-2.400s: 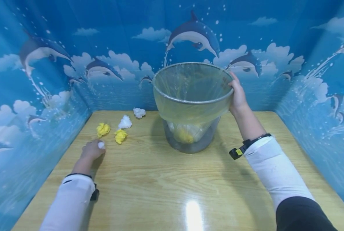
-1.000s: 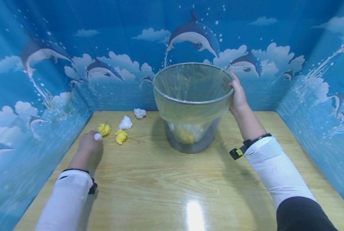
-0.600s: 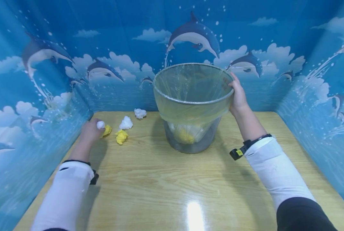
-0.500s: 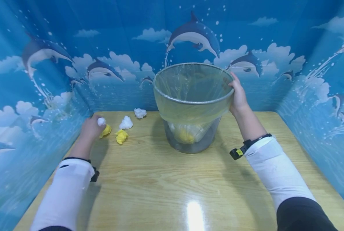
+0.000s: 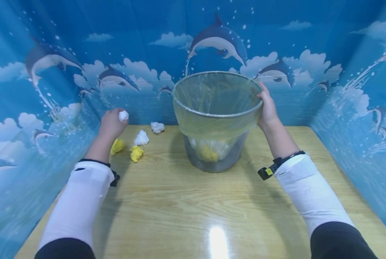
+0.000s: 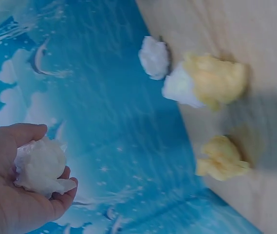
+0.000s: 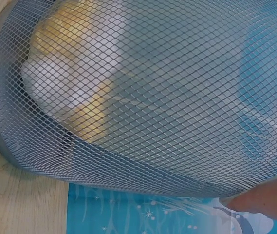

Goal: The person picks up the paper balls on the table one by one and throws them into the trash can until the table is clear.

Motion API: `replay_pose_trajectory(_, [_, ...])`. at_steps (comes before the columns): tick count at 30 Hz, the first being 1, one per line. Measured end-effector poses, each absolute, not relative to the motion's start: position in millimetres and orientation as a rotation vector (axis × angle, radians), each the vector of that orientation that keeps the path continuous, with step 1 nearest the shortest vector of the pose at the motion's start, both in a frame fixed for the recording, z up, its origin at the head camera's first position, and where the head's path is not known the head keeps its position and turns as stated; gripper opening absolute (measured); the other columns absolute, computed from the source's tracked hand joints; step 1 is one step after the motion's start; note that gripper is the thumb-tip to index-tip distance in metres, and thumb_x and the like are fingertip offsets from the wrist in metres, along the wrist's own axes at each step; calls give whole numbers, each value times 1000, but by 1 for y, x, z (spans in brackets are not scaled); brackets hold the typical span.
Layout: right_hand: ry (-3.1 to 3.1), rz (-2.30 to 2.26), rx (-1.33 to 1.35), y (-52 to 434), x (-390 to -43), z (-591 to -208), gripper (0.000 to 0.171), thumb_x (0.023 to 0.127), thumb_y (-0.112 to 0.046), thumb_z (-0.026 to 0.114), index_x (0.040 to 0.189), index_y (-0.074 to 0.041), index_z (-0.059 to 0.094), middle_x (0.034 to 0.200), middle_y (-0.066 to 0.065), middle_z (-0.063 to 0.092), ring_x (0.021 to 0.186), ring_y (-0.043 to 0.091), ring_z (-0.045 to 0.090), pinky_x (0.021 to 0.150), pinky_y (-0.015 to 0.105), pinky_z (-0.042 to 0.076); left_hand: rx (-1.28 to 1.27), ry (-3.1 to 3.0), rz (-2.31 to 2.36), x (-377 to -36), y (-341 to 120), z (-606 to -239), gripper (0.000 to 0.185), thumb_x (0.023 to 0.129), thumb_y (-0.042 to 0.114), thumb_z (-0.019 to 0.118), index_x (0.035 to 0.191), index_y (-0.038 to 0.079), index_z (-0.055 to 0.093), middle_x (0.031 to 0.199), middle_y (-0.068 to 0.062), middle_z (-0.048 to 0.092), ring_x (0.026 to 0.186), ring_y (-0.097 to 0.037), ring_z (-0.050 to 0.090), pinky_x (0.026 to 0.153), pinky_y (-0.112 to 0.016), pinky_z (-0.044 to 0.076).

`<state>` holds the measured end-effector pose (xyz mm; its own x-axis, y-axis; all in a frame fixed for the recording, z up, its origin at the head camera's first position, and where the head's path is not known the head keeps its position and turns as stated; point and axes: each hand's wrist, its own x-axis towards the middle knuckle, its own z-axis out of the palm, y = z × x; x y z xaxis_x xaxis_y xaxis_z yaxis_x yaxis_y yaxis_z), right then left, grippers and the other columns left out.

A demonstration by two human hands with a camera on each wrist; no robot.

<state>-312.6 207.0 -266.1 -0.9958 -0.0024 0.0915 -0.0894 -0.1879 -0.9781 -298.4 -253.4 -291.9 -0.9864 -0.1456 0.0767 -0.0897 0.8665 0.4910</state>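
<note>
In my left hand [image 5: 113,124], raised over the far left of the table, is a crumpled white paper ball [image 6: 42,166], held between thumb and fingers. My right hand [image 5: 268,108] grips the right rim of a grey mesh wastebasket [image 5: 217,115], lined with a thin yellowish plastic bag [image 5: 209,126]. The basket stands upright; through its mesh the right wrist view shows yellow paper [image 7: 63,29] and white paper [image 7: 50,80] at the bottom. Below and beside my left hand lie two yellow paper balls [image 5: 117,146] and two white paper balls [image 5: 141,137].
The wooden table [image 5: 167,194] carries a bright light reflection near its front. A blue curtain [image 5: 141,21] printed with dolphins and clouds encloses the back and both sides. Black camera straps [image 5: 280,162] circle the wrists over white sleeves.
My left hand, holding the white paper ball, has risen from low on the left of the table, past the nearer yellow ball, up and slightly right. The right hand and wastebasket stay put.
</note>
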Motion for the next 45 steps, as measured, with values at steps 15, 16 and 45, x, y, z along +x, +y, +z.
replay_pose_trajectory(15, [-1939,2388,155,207,-313,-268,64,95,-22,26,157,-25,8,163,-8,2,147,19,11,117,39,16,90,-2837,-819,-312,-200,-235,52,100,19,50,147,4,35,142,-25,38,131,-42,39,105,-56,38])
replay_pose_trajectory(16, [-1937,2391,157,207,-313,-267,64,95,-22,26,157,-25,8,163,-8,1,147,19,11,117,39,16,77,-2830,-823,-313,-196,-232,52,100,19,49,148,4,34,143,-24,38,131,-41,39,106,-56,38])
replay_pose_trajectory(45, [-1899,2396,157,206,-315,-269,65,94,-20,26,157,-23,10,162,-5,5,145,21,16,114,37,20,-283,-2783,-816,-322,-70,-175,53,99,27,52,149,18,35,148,-9,38,131,-24,42,104,-37,42])
